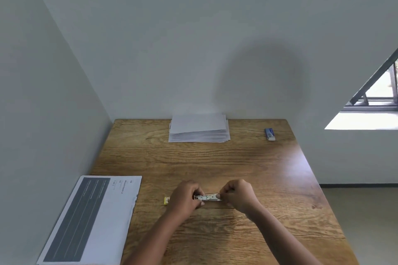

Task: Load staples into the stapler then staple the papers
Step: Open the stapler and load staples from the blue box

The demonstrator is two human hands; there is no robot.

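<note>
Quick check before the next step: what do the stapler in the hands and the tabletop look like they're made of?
Stapler: looks like bare metal, silvery and shiny with bright glints along its length; held at its ends by the left hand and right hand, so any plastic parts are hidden. Table: wood or wood-look laminate, brown with clear grain lines and a soft sheen near the right edge; which one, I cannot tell.
</note>
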